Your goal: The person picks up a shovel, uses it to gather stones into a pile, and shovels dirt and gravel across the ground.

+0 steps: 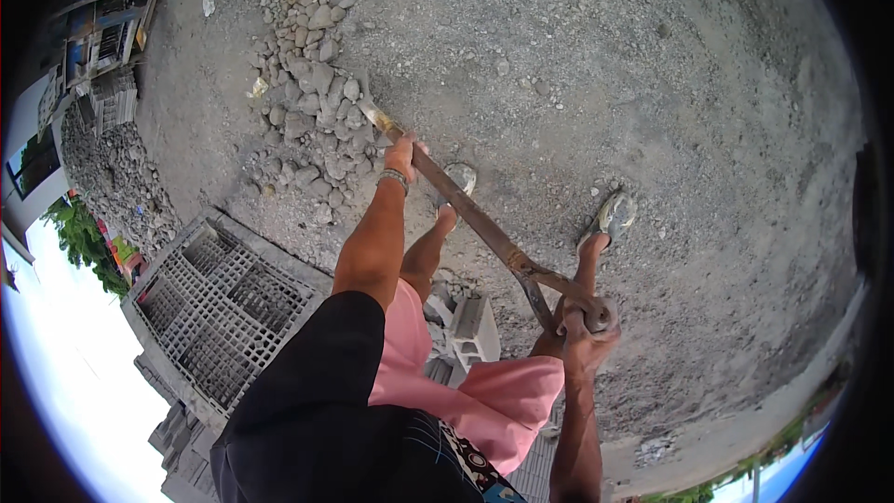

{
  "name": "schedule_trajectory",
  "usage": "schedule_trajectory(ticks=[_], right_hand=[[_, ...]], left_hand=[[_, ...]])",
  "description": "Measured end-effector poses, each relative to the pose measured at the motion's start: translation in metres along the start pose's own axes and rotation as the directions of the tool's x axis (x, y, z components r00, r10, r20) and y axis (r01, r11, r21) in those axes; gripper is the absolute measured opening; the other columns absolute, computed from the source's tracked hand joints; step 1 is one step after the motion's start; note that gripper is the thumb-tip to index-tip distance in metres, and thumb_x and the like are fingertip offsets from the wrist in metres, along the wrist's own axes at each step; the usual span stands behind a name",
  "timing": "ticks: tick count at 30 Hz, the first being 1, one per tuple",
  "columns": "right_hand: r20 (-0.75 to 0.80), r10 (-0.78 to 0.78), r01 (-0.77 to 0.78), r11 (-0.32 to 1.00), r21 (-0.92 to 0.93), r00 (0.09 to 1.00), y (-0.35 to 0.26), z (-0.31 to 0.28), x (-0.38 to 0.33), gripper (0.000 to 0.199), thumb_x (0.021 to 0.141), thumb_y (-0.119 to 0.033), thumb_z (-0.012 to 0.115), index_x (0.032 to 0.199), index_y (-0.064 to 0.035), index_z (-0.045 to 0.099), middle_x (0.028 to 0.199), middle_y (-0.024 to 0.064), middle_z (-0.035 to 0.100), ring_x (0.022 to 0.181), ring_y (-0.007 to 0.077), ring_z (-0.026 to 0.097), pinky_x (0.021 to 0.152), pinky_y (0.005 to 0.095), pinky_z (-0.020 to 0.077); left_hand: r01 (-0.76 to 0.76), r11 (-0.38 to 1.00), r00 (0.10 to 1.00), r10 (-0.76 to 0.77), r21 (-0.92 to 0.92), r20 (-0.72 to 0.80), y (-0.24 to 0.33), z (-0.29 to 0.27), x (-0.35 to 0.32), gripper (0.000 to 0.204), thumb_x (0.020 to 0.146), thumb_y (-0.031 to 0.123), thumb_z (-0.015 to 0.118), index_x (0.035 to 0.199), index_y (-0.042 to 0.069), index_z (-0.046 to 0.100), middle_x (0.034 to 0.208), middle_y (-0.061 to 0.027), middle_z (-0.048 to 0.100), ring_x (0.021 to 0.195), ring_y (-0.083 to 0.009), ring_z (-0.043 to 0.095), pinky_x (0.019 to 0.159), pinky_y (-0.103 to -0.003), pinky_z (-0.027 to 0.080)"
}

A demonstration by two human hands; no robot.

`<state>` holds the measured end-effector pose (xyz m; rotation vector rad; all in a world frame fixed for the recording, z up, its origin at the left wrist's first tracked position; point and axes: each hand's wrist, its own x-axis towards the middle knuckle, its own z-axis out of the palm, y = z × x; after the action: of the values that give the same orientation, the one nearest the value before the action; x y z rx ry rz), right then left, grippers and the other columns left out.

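A shovel [477, 221] with a worn brown shaft slants across the view in front of my legs. My left hand [403, 156] is closed round the lower shaft, just above the metal head. Farther back, my right hand [589, 346] wraps the grip at the forked top end of the handle. The shovel's head is seen narrow, at the right edge of a pile of grey stones [312, 84]. Whether it touches the stones I cannot tell.
Gravelly ground [708, 102] spreads ahead and to the right. My shoes [616, 214] stand either side of the shaft. At the left are rows of hollow concrete blocks [233, 293] and a gravel heap [116, 168]. A single block [475, 328] lies behind my legs.
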<state>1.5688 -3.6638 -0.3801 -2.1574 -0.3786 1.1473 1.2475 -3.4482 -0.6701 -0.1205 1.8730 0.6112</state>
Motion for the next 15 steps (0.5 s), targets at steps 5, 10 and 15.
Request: schedule_trajectory(ticks=[5,10,15], right_hand=[[0.553,-0.640,0.740,0.670,0.061,0.534,-0.064,0.077,-0.059,0.033,0.057,-0.015,0.075,0.087,-0.0109,0.061,0.082,0.0067,0.061,0.074,0.0263,0.060,0.069,0.0386,0.0496],[0.553,-0.699,0.810,0.582,0.072,0.454,-0.055,0.038,-0.069,0.037,0.055,-0.018,0.076,0.090,-0.0113,0.062,0.087,0.0066,0.062,0.079,0.0235,0.061,0.074,0.0393,0.0496],[-0.018,-0.038,0.040,0.992,0.118,0.999,0.024,-0.100,-0.057,0.022,0.070,-0.011,0.073,0.086,-0.0036,0.059,0.072,0.0060,0.060,0.057,0.0171,0.057,0.055,0.0269,0.0474]], left_hand=[[-0.146,0.989,0.989,0.146,-0.002,-0.002,0.123,-0.123,-0.020,0.015,0.090,0.024,0.057,0.090,0.010,0.053,0.066,-0.0054,0.055,0.054,-0.0211,0.055,0.052,-0.037,0.049],[-0.286,0.952,0.955,0.293,-0.110,0.053,0.142,-0.139,-0.101,0.015,0.088,0.024,0.057,0.084,0.011,0.051,0.064,-0.0037,0.053,0.053,-0.0194,0.053,0.049,-0.035,0.047],[-0.125,0.980,0.980,0.147,-0.157,0.134,0.004,0.005,-0.176,0.015,0.083,0.012,0.065,0.090,0.004,0.054,0.070,-0.0080,0.055,0.057,-0.0216,0.056,0.053,-0.037,0.052]])
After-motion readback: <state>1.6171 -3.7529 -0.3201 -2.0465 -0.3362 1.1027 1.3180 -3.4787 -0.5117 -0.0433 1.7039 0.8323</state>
